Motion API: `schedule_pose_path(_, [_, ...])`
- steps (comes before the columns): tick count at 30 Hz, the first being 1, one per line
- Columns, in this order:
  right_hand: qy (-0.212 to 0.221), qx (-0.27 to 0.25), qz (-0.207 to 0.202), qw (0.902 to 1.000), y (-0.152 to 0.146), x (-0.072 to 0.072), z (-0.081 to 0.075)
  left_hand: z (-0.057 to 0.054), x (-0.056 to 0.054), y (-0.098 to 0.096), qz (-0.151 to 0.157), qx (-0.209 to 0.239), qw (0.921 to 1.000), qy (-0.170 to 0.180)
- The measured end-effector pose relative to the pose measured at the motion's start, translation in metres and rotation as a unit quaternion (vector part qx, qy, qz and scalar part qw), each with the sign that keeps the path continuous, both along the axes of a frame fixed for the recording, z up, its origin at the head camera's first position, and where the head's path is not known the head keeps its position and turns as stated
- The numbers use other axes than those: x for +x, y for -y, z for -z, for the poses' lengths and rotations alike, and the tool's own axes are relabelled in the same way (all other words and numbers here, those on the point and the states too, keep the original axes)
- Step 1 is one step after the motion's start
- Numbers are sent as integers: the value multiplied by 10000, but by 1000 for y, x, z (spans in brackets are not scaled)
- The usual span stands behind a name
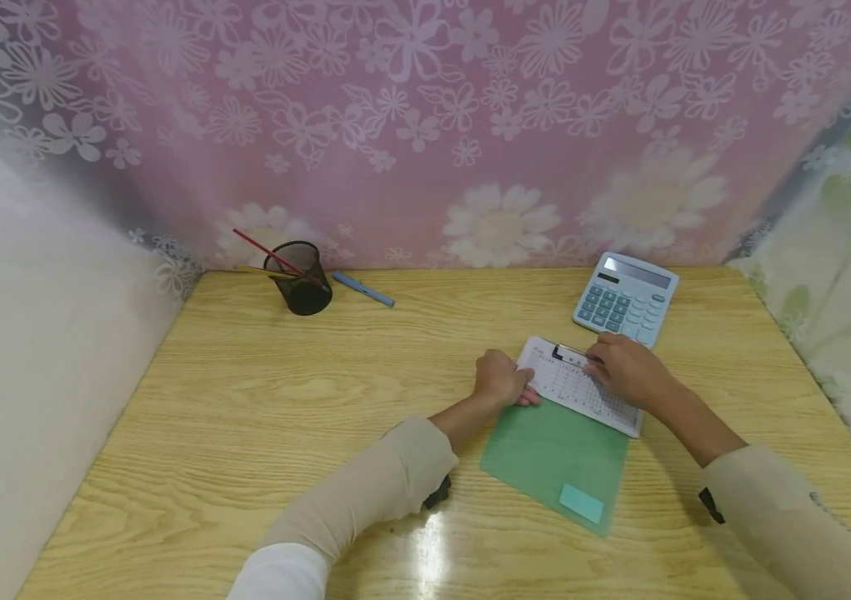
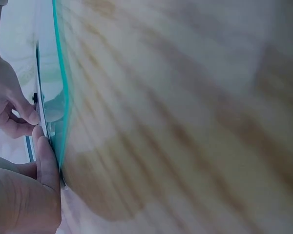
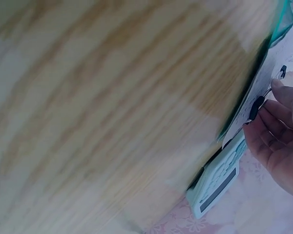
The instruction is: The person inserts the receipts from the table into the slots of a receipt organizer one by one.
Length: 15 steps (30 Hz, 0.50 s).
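Observation:
A printed form [image 1: 568, 385] with a table grid lies slanted over the upper part of a translucent green folder [image 1: 545, 450]. Along the form's top edge runs a metal clip [image 1: 569, 357] with black ends. My left hand [image 1: 500, 379] pinches the form's left edge, a fingertip showing on the paper. At the clip, my right hand [image 1: 631, 371] pinches with thumb and fingers; the right wrist view shows the black-ended clip [image 3: 257, 108] at its fingertips. A pale blue label [image 1: 581, 502] is at the folder's lower right.
Just behind the right hand a light blue calculator [image 1: 628, 296] rests on the wooden table [image 1: 267, 417]. Farther left stands a black mesh pen cup [image 1: 305, 292] holding a red stick [image 1: 267, 250] and a yellow one, beside a blue pen [image 1: 363, 288]. A flowered curtain [image 1: 410, 150] hangs behind.

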State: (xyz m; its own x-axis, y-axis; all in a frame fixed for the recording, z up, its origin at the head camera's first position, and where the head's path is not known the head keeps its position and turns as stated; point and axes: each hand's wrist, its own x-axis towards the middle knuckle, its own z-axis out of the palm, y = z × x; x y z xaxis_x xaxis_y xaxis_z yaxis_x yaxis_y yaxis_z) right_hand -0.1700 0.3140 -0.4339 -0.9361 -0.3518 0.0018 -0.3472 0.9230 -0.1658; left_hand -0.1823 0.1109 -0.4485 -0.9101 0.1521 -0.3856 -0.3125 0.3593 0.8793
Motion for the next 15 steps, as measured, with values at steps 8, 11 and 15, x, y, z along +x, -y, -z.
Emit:
schedule_pose_path(8, [-47, -4, 36, 10000, 0, -1, 0, 0, 1, 3, 130, -42, 9999, -47])
schedule_pose_path(11, [36, -106, 53, 9999, 0, 0, 1, 0, 2, 7, 252, -56, 9996, -81])
schedule_pose_path(15, [-3, -176, 6, 9998, -1, 1, 2, 0, 5, 14, 365, -48, 9992, -175])
